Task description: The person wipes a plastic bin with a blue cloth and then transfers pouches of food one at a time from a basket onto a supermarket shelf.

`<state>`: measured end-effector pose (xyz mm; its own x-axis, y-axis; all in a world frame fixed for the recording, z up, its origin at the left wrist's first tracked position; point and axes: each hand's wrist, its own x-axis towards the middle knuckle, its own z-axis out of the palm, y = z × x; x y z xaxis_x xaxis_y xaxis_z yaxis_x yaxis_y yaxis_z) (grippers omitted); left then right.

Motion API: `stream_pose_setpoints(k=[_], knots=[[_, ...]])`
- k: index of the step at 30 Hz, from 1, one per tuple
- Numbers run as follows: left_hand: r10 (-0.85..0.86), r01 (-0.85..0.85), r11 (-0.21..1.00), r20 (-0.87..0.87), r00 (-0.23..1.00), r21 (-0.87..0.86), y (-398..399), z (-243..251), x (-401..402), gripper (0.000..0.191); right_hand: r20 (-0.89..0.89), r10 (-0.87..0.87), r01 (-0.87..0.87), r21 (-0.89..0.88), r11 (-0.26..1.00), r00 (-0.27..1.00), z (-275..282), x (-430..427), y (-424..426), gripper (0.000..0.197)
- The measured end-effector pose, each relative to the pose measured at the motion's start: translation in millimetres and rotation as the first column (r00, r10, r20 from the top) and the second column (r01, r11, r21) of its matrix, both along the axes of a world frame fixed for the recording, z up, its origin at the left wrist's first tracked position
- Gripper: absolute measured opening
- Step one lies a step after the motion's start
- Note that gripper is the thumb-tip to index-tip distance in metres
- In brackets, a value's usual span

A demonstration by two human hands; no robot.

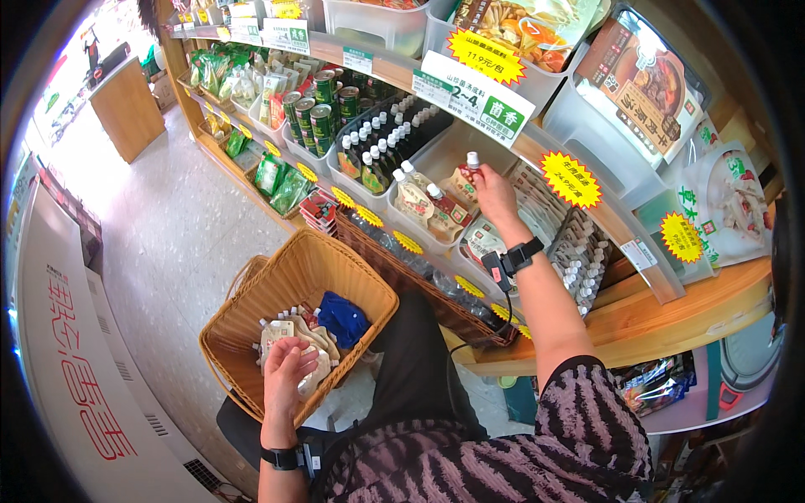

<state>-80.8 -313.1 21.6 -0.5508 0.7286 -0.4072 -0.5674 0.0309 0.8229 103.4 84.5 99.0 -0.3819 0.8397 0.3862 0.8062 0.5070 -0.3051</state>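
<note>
My right hand (497, 193) grips a red spouted pouch (473, 165) near its white cap, over a clear plastic bin (415, 220) on the shelf. Cream and red spouted pouches (415, 192) stand upright in the front of that bin. My left hand (287, 371), palm up with fingers apart, is above the near side of a woven basket (245, 302) and holds nothing. Inside the basket lie several capped pouches (321, 339) and a dark blue cloth item (343, 319). The lower part of the red pouch is partly hidden.
Bins of black-bodied, white-capped pouches (371, 154) and green cans (321, 122) line the shelf to the left. Above runs an upper shelf edge (402, 66) with price cards. A dark wicker basket (402, 276) sits under the bins. A wooden counter (129, 110) stands at the far left.
</note>
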Motion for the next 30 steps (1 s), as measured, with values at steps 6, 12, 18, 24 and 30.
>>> stream_pose_setpoints(k=[6,12,18,24,30], knots=[[0.011,-0.011,1.000,-0.004,1.000,-0.013,-3.8,-7.8,-2.1,0.014,0.141,0.160,-0.143,-0.126,0.982,0.977,-9.6,-10.5,5.5,0.020],[0.026,-0.026,0.999,0.001,1.000,-0.038,-4.7,-9.9,-4.2,0.015,0.153,0.258,-0.221,-0.223,0.949,0.954,-11.3,-14.7,5.5,0.019],[0.047,-0.047,0.999,0.012,0.999,-0.027,-9.2,-15.1,-9.0,0.016,0.092,0.298,-0.260,-0.292,0.920,0.950,-24.6,-14.6,17.5,0.020],[0.075,-0.074,0.997,0.032,0.997,-0.034,-12.9,-18.4,-11.9,0.017,0.088,0.312,-0.268,-0.333,0.904,0.946,-21.8,-14.9,15.4,0.022],[0.079,-0.078,0.995,0.022,0.997,-0.057,-12.7,-24.4,-13.8,0.017,0.102,0.329,-0.266,-0.391,0.881,0.939,-21.2,-11.7,15.1,0.026]])
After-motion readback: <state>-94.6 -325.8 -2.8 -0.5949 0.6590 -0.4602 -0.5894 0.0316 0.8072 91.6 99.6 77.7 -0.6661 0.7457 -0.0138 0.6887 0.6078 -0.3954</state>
